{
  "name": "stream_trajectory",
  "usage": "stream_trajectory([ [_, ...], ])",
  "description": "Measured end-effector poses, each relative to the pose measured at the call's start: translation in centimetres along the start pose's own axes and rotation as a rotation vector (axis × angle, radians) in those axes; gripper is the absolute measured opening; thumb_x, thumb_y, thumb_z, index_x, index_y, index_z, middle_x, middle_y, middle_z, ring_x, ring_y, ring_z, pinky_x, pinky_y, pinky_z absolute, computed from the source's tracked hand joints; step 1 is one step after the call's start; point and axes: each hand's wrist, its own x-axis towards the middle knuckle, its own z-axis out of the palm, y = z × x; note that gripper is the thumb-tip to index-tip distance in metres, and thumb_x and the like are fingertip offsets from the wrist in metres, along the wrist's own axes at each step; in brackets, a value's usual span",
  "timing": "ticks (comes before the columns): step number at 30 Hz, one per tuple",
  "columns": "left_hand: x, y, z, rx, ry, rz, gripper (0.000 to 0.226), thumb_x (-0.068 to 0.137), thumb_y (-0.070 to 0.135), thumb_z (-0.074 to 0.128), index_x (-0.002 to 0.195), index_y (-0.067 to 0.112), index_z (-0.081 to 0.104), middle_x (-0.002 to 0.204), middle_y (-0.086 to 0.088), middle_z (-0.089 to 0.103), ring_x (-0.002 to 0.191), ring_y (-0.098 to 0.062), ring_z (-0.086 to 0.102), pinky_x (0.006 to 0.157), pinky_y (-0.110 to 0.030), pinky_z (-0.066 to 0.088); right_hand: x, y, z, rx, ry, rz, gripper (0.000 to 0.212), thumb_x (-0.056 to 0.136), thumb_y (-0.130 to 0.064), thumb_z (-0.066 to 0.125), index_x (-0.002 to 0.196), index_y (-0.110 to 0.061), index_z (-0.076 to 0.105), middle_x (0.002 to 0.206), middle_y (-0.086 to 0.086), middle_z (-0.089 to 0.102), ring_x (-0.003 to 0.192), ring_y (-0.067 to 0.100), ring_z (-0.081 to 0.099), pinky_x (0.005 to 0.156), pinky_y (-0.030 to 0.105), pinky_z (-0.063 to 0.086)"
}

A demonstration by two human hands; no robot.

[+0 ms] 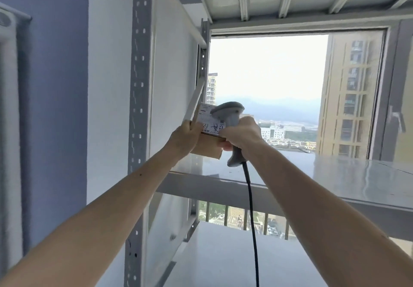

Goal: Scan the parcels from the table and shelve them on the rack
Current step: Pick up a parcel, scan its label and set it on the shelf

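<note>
Left grip (185, 135) clasping cardboard parcel (209, 139) over rack shelf (335, 175), right grip (240, 133) wrapped around scanner (229, 113)

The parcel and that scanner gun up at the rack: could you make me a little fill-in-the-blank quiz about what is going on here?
1. The left hand holds a brown cardboard parcel over the rack's ____ shelf.
2. The right hand grips a grey ____ pointed at the parcel's label.
3. A ____ cable hangs down from the handle.
4. Behind the rack, a ____ shows tall buildings.

Missing words: metal; scanner; black; window
</note>
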Motion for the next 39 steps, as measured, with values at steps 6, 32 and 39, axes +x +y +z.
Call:
stream_trajectory([
  [6, 4.5, -2.5, 1.1, 0.14, -0.065, -0.063, 0.059, 0.105, 0.05, 0.029, 0.14, 0.008, 0.049, 0.126, -0.016, 0.06, 0.11, -0.031, 0.058, 0.091, -0.041, 0.052, 5.2, -0.1, 1.4, -0.086, -0.087, 0.126, 0.021, 0.09, -0.002, 0.069, 0.085, 0.001, 0.049, 0.076, 0.021, 0.073, 0.079, 0.03, 0.077, 0.076, 0.044, 0.063],
  [32, 9.0, -4.0, 1.5, 0.011, -0.237, -0.273, 0.062, 0.103, 0.056, 0.032, 0.136, 0.007, 0.049, 0.118, -0.018, 0.061, 0.096, -0.038, 0.067, 0.082, -0.05, 0.061, 10.2, -0.1, 4.8, -0.145, -0.038, 0.368, 0.027, 0.087, -0.007, 0.074, 0.092, 0.001, 0.049, 0.095, 0.024, 0.074, 0.063, 0.031, 0.071, 0.053, 0.035, 0.059],
  [39, 8.2, -3.6, 1.0, 0.025, -0.179, -0.215, 0.069, 0.103, 0.06, 0.031, 0.15, 0.01, 0.037, 0.144, -0.013, 0.048, 0.119, -0.035, 0.056, 0.087, -0.04, 0.052, 8.3, -0.4, 3.0, -0.027, 0.014, 0.283, 0.023, 0.086, -0.001, 0.073, 0.093, -0.002, 0.052, 0.077, 0.018, 0.061, 0.049, 0.029, 0.068, 0.043, 0.034, 0.057],
])
